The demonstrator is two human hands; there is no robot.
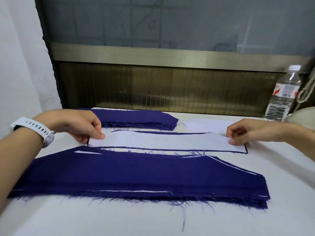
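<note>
White interfacing, cut as a long strip (pixel 167 141), is laid flat just beyond the near navy stack (pixel 136 176), on a single navy piece (pixel 153 148) of which only a thin border is seen around it. Its left end is pinched between thumb and curled fingers of the left hand (pixel 81 125), and its right end is pinched likewise by the right hand (pixel 242 133). The long axis is set across the surface (pixel 102 218), roughly parallel with the far edge of the near navy stack, the ends pointing left and right, the right end lying slightly closer to that stack. The step in hand is judged to be the lining-up of strip on cloth: the edges almost match, but release and smoothing are not yet done. White slivers showing among the layers of the near navy stack suggest pairs already made. A second navy pile (pixel 136 118) and loose white pieces (pixel 204 125), both farther beyond that stack, suggest work left.
</note>
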